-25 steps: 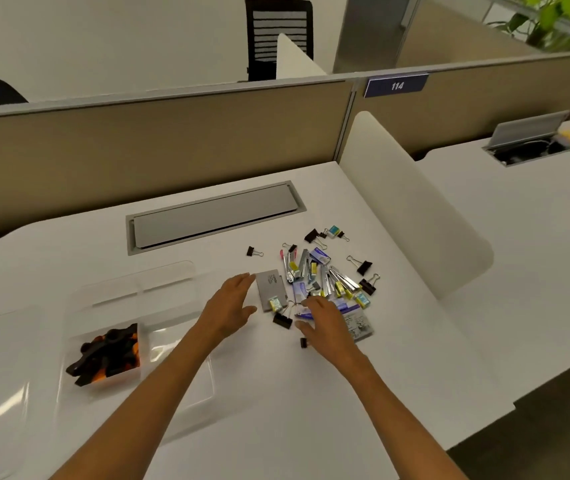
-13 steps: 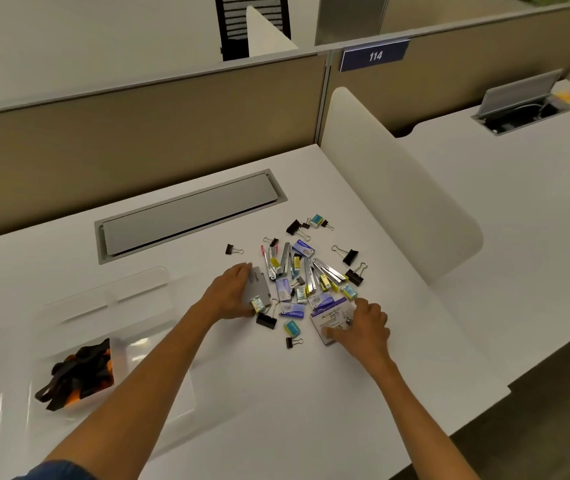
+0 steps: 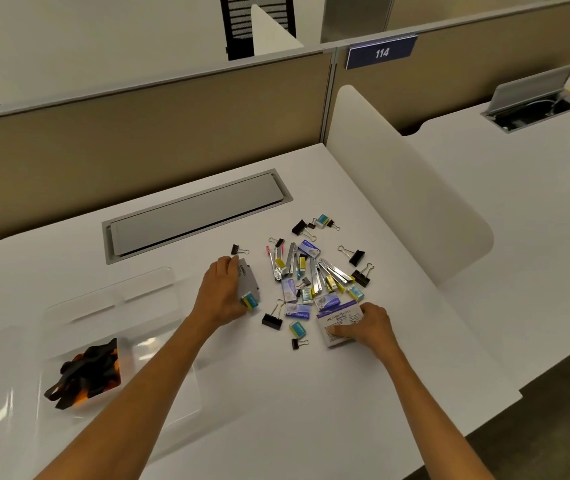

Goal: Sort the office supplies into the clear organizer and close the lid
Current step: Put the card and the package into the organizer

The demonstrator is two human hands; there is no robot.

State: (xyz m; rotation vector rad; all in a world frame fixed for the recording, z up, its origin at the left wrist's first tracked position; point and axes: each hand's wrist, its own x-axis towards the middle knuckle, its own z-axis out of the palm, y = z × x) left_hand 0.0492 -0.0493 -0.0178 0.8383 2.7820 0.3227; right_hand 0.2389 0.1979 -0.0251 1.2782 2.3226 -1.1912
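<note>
**Operator:** What lies nearest me?

**Desk:** The clear organizer (image 3: 103, 306), at the near left of the table (image 3: 311, 427), its lid not yet closed. One compartment holds black and orange pieces (image 3: 84, 372), too jumbled to name.

**Operator:** And my grips?

**Desk:** Your right grip (image 3: 370, 323) clasps a white labelled box (image 3: 337, 325), fingers curled over its far edge and forefinger flat on top. A small binder clip (image 3: 299, 342) lies just beside it. Farther on, your left grip (image 3: 221, 292) is closed round a flat grey box (image 3: 249, 277), thumb at its near corner. A little blue-and-yellow box (image 3: 250, 301) touches it there.

**Operator:** How do I lift cleanly?

**Desk:** Judging by the clutter, raise both boxes straight up. That way neither drags the loose supplies (image 3: 311, 275) lying between and beyond your grips: staple boxes, metal strips and binder clips. Part the little box from the grey one before you carry it, as it looks likely to ride along and drop. Then take each box to an unfilled compartment on your left and set it down flat.

**Operator:** And beyond the pile?

**Desk:** A grey cable hatch (image 3: 193, 213), shut, then the partition bearing plate 114 (image 3: 380, 51).
</note>
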